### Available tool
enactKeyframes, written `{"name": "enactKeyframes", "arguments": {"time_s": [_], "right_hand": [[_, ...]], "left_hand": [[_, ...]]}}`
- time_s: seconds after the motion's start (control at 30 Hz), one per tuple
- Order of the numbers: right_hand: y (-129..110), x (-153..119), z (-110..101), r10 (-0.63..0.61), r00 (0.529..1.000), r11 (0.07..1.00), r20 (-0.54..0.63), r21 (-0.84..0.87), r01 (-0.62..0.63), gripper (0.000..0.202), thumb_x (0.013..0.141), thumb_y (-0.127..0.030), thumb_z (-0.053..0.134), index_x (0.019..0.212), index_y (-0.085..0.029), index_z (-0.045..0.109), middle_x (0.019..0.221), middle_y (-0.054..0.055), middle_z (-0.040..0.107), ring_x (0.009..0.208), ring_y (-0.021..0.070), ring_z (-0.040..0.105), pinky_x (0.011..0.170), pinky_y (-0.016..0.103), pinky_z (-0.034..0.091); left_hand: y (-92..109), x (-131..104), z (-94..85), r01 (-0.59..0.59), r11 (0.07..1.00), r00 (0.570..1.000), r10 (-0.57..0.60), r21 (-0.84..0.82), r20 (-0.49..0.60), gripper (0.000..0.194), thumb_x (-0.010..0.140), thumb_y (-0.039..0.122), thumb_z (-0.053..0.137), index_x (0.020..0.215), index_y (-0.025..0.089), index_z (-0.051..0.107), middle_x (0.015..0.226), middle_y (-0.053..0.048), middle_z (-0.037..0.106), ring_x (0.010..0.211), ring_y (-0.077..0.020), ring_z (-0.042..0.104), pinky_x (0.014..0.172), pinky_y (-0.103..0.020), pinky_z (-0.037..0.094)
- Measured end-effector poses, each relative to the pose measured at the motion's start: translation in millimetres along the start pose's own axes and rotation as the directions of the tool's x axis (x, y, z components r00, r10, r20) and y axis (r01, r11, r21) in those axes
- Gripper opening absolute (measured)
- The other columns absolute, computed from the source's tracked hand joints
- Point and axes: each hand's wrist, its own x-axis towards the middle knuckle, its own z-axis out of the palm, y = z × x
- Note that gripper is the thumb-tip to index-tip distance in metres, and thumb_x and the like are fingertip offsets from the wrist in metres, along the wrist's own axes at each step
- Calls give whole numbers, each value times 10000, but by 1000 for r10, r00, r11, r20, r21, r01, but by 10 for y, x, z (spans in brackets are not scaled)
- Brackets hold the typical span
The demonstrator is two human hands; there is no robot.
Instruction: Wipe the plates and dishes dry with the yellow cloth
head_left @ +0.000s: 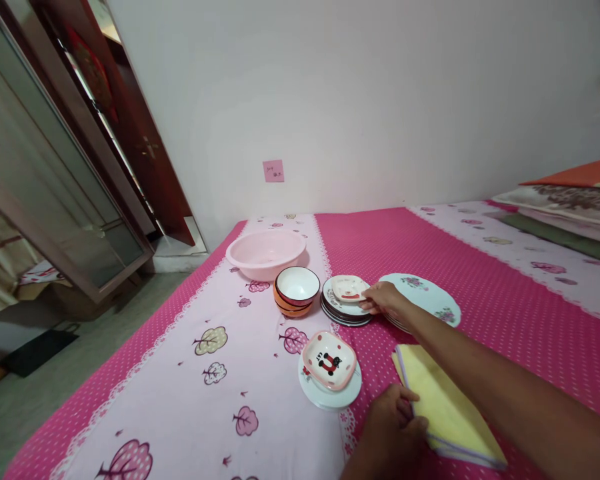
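My right hand [383, 299] reaches across to a small white square dish [349, 288] and pinches its right edge. That dish sits on a stack of dark-rimmed plates [345, 317]. My left hand [393, 423] is at the near left edge of a folded yellow cloth [443, 407], its fingers and thumb curled on the fabric. To the left of this hand, a pink-rimmed square dish with a cat picture [330, 361] rests on a round white plate [325, 399]. Partly behind my right forearm lie large flowered plates [425, 293].
A pink basin [266, 253] stands near the wall, with stacked bowls [297, 288] in front of it. Everything lies on a pink and white patterned bedspread [180, 400]. Folded bedding [580, 207] is piled at the far right. A pink note [273, 171] is on the wall.
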Motion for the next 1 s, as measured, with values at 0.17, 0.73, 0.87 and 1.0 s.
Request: {"name": "enactKeyframes", "arguments": {"time_s": [0.17, 0.73, 0.87, 1.0], "right_hand": [[-33, -40, 34, 113, 991, 993, 70, -43, -110, 283, 995, -349, 664, 1194, -149, 648, 1102, 65, 694, 869, 172, 694, 738, 338, 612], [1, -461, -145, -146, 988, 989, -48, -42, 144, 336, 992, -259, 651, 1302, -158, 573, 888, 0, 698, 538, 83, 598, 471, 199, 489], [73, -644, -142, -239, 971, 970, -1, -53, 239, 490, 908, -191, 657, 1375, -150, 516, 884, 44, 752, 524, 125, 657, 424, 212, 472], [117, -847, -14, -301, 948, 944, 99, -107, 311, 367, 840, -228, 658, 1198, -155, 622, 911, 55, 765, 541, 135, 659, 510, 250, 515]], "left_hand": [[9, 7, -11, -3, 1000, 1000, 4, 20, -11, 343, 763, 60, 628, 1086, 173, 614, 762, 73, 479, 644, -94, 442, 613, -240, 326], [33, -27, -48, -52, 997, 998, 53, 61, -22, 334, 791, 73, 609, 1118, 133, 632, 781, 52, 519, 652, -101, 454, 623, -256, 356], [54, -29, -41, -60, 996, 998, 62, 73, -26, 334, 784, 78, 606, 1110, 141, 640, 773, 48, 523, 663, -111, 473, 630, -260, 365], [27, -42, -61, -65, 995, 997, 68, 76, -35, 326, 768, 88, 633, 1088, 151, 651, 777, 46, 520, 667, -108, 464, 631, -257, 359]]}}
